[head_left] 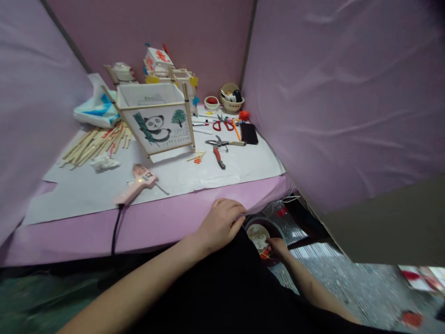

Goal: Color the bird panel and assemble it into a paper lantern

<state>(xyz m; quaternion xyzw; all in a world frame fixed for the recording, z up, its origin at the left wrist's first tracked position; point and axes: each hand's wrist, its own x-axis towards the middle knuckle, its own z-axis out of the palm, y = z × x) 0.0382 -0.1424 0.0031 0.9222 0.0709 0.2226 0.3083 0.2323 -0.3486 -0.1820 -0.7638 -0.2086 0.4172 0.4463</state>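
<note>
My left hand (222,221) is closed over the front edge of the table, its fingers bent on the pink tablecloth (167,211). Low on the right, my right hand (277,248) reaches down into a dark round bin (276,230) beside the table. Its fingers pinch the rim of a white, speckled bowl-like piece (258,235); orange-red scraps lie just below, partly hidden. A four-sided lantern (156,127) with a drawn panda and a stick frame stands on the white paper (181,178). A pink glue gun (137,184) with a black cord lies near the front.
Pruning shears (218,155), pliers (229,143), red-handled scissors (223,125) and a black phone (249,133) lie at the right. Wooden sticks (92,146) and a tissue packet (97,109) are at the left. Bowls (231,104) stand behind. Pink panels (333,106) flank the table.
</note>
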